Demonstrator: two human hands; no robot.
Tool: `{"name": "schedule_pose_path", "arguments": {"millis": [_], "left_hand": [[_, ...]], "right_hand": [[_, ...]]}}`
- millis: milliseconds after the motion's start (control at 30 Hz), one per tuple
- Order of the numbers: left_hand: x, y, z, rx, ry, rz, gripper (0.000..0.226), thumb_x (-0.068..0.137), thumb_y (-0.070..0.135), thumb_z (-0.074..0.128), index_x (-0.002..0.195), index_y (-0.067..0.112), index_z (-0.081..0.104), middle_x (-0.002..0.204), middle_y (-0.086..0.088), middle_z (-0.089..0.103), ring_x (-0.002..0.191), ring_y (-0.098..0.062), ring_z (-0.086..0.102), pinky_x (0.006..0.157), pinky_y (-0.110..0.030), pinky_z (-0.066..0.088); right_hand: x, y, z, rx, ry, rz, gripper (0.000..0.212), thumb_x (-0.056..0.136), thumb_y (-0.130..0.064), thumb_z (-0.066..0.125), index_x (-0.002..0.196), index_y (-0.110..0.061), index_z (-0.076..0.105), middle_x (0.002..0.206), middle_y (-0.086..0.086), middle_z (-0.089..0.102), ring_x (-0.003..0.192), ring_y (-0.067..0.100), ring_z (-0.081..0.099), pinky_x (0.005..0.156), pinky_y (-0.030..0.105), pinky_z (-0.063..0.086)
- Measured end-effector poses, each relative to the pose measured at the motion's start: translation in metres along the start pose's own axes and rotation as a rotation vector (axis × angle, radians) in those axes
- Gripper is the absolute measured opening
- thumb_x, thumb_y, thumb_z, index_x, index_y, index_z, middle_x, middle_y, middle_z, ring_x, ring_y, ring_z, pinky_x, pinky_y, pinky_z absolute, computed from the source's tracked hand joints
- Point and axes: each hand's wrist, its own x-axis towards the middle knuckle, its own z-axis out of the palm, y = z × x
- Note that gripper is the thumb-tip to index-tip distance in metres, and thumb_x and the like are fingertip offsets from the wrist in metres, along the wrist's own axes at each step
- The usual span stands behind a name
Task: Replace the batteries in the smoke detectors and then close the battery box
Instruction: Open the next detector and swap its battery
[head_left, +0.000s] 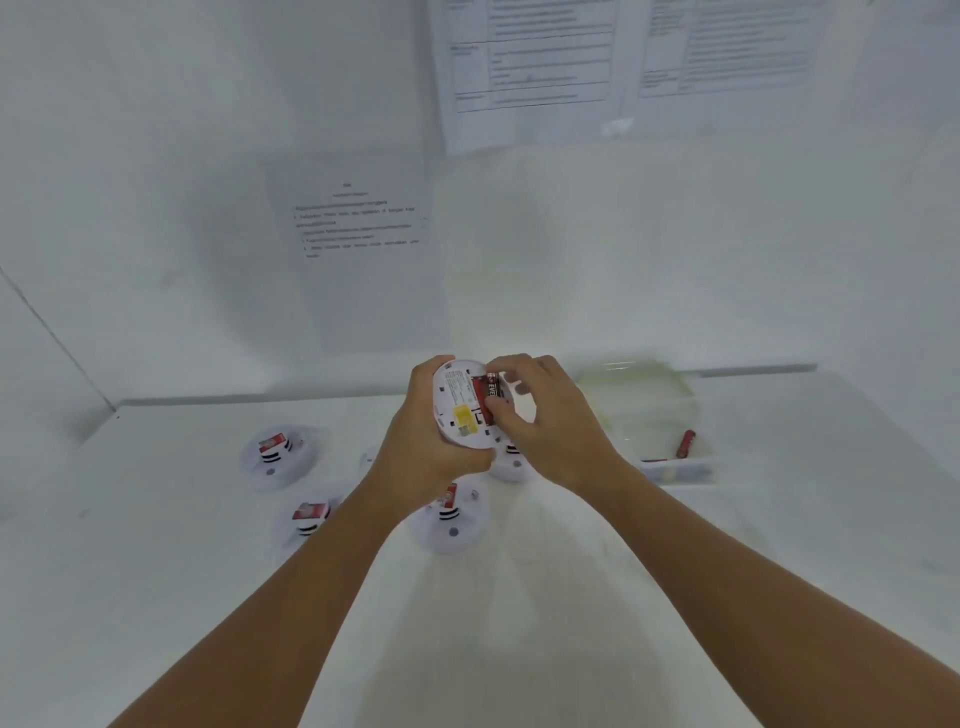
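Observation:
My left hand (426, 441) holds a white round smoke detector (460, 410) up over the table, its back facing me with a yellow label. My right hand (545, 415) pinches a red battery (491, 391) at the detector's battery bay. On the table lie other white smoke detectors, each with a red battery on top: one at the left (272, 456), one nearer (306, 519), one under my left wrist (452, 525). Another detector (511, 467) lies partly hidden behind my right hand. A clear plastic battery box (660, 441) stands open at the right with a red battery (685, 443) inside.
The white table (519, 623) meets white walls at the back and left. Printed paper sheets (358, 218) are stuck to the wall, with more (535, 67) higher up. The box's clear lid (634, 384) leans up against the back wall.

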Motion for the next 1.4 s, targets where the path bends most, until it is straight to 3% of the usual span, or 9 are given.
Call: {"name": "schedule_pose_path", "arguments": {"millis": [100,233,333,400,534,634,834,1100,1401], "left_hand": [[-0.006,0.018,0.046,-0.034,0.004,0.000,0.094,0.064,0.000,0.092,0.136,0.034,0.042,0.113,0.026,0.064,0.108,-0.006,0.067,0.082,-0.026,0.060],[-0.013,0.031,0.095,-0.069,-0.037,-0.010,0.096,0.060,0.005,0.092,0.138,0.032,0.043,0.125,0.008,0.064,0.115,-0.021,0.067,0.089,-0.042,0.062],[-0.019,0.037,0.116,-0.040,-0.075,-0.016,0.101,0.058,0.012,0.094,0.141,0.031,0.040,0.125,0.014,0.061,0.115,-0.009,0.063,0.088,-0.028,0.060],[-0.022,0.037,0.124,-0.018,-0.103,-0.021,0.103,0.060,0.007,0.096,0.143,0.030,0.039,0.125,0.015,0.059,0.114,-0.004,0.061,0.084,-0.021,0.059],[-0.022,0.034,0.130,0.005,-0.157,-0.018,0.105,0.060,0.010,0.097,0.144,0.034,0.039,0.128,0.012,0.059,0.116,-0.009,0.062,0.088,-0.031,0.060],[-0.022,0.035,0.133,-0.007,-0.189,-0.014,0.105,0.061,0.004,0.096,0.144,0.032,0.039,0.129,0.011,0.059,0.118,-0.010,0.061,0.089,-0.030,0.060],[-0.022,0.036,0.127,-0.030,-0.237,-0.010,0.104,0.063,-0.002,0.094,0.144,0.033,0.038,0.126,0.012,0.060,0.111,-0.002,0.063,0.084,-0.031,0.062],[-0.016,0.035,0.107,-0.028,-0.325,-0.013,0.101,0.063,0.000,0.091,0.145,0.028,0.039,0.124,0.008,0.064,0.115,-0.018,0.066,0.084,-0.040,0.064],[-0.008,0.039,0.089,-0.017,-0.377,-0.035,0.093,0.064,-0.009,0.089,0.133,0.036,0.045,0.110,0.017,0.067,0.108,-0.012,0.068,0.083,-0.041,0.064]], "right_hand": [[-0.016,0.013,-0.035,-0.042,0.106,-0.045,0.019,0.098,-0.031,0.062,0.117,-0.030,0.061,0.109,-0.008,0.057,0.100,0.011,0.055,0.088,0.029,0.047],[-0.040,0.026,-0.078,-0.006,0.155,0.002,0.014,0.095,-0.027,0.065,0.108,-0.028,0.062,0.098,-0.010,0.067,0.089,0.010,0.063,0.080,0.033,0.053],[-0.058,0.033,-0.111,0.116,0.176,0.166,0.013,0.094,-0.024,0.068,0.104,-0.031,0.062,0.094,-0.010,0.069,0.081,0.008,0.068,0.070,0.023,0.056],[-0.069,0.039,-0.132,0.113,0.067,0.319,0.011,0.094,-0.026,0.069,0.100,-0.032,0.062,0.090,-0.010,0.070,0.073,0.007,0.069,0.063,0.021,0.055],[-0.088,0.056,-0.155,-0.063,-0.289,0.477,0.010,0.092,-0.030,0.073,0.096,-0.027,0.064,0.087,-0.005,0.073,0.072,0.009,0.072,0.059,0.021,0.048],[-0.095,0.064,-0.150,-0.179,-0.339,0.498,0.011,0.092,-0.036,0.073,0.095,-0.030,0.064,0.092,-0.008,0.069,0.078,0.013,0.071,0.062,0.021,0.047],[-0.092,0.053,-0.139,-0.334,-0.164,0.206,0.030,0.093,-0.043,0.070,0.120,-0.033,0.062,0.101,-0.013,0.063,0.084,0.006,0.063,0.078,0.027,0.052],[-0.075,0.043,-0.124,-0.402,-0.239,-0.107,0.037,0.092,-0.035,0.070,0.128,-0.027,0.071,0.118,-0.007,0.070,0.098,0.009,0.063,0.091,0.027,0.047],[-0.066,0.045,-0.108,-0.471,-0.201,-0.135,0.044,0.079,-0.045,0.063,0.116,-0.023,0.071,0.087,-0.005,0.070,0.076,0.018,0.056,0.082,0.025,0.033]]}}
